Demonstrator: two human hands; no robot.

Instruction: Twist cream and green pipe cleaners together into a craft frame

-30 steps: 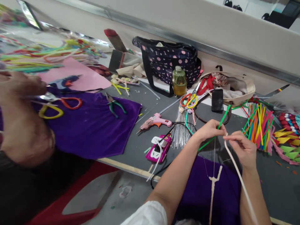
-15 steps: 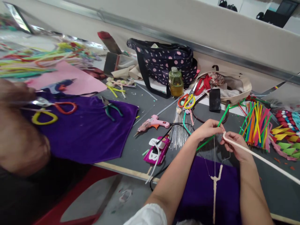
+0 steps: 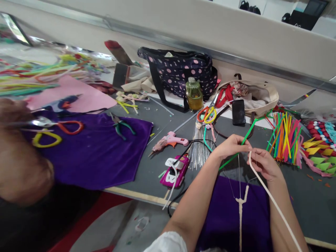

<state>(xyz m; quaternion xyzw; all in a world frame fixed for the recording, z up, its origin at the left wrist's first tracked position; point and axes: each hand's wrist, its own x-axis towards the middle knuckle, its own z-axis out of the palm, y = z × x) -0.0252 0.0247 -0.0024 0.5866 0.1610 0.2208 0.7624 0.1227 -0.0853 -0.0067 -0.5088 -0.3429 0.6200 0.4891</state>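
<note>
My left hand [image 3: 233, 146] is closed in a pinch at the upper end of a long off-white strip [image 3: 277, 207]. My right hand [image 3: 265, 164] is closed against it, fingertips at the same end and thin wire; the strip runs down across the right forearm. Below hangs a branched wire stem [image 3: 240, 217], wrapped in cream material on its trunk and one short arm; bare wires rise from it toward my hands. Exactly which fingers grip the wires is hidden. A green strip [image 3: 248, 133] passes behind my left hand; whether it is held I cannot tell.
A purple cloth [image 3: 231, 224] lies beneath the stem. Left stand a pink glue gun [image 3: 170, 141], a magenta device [image 3: 175, 171], wires [image 3: 198, 152] and pliers [image 3: 120, 126]. Colourful strips [image 3: 285, 138] lie right. Another person's blurred hand [image 3: 15, 115] is near red-and-yellow-handled scissors [image 3: 47, 122].
The off-white strip's free length has swung downward, from stretching out to the right to hanging steeply across my right forearm. My hands stay close together; the view has shifted slightly.
</note>
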